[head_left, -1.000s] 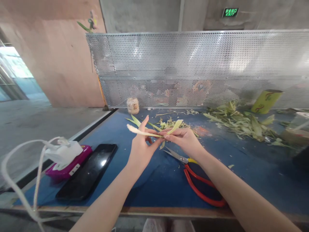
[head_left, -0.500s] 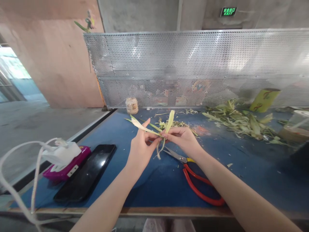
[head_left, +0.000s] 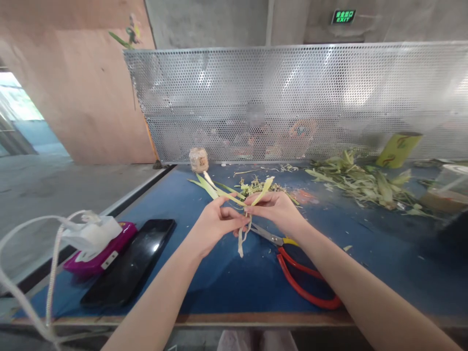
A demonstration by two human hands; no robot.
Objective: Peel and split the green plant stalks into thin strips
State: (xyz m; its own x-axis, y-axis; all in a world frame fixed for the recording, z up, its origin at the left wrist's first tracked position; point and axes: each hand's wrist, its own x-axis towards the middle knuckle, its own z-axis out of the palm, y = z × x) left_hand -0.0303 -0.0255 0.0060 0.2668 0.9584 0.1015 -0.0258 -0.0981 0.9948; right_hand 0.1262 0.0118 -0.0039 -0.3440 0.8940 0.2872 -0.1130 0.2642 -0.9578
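Observation:
Pale green corn husk strips (head_left: 262,191) cross between my two hands above the blue table. My right hand (head_left: 276,207) pinches them where they meet, with one end sticking up past the fingers. My left hand (head_left: 215,222) is closed with thumb and fingertips together at the thin whitish strip (head_left: 240,243) that hangs below the crossing. Longer husk leaves (head_left: 209,185) reach out to the upper left beyond my left hand. Red-handled scissors (head_left: 300,291) lie beneath my right forearm, blades towards my fingers and slightly apart.
A black phone (head_left: 129,263) and a purple power block (head_left: 104,251) with white plug and cable lie left. Behind stand a jar (head_left: 198,160) and a perforated metal screen (head_left: 226,97). Plant scraps (head_left: 259,186), a husk heap (head_left: 365,183), a yellow-green can (head_left: 398,150) and a plastic cup (head_left: 449,187) are farther right.
My left thumb and fingers have shifted down and right to the hanging strip, which reaches lower. The upright husk end now leans right. The scissors have not moved.

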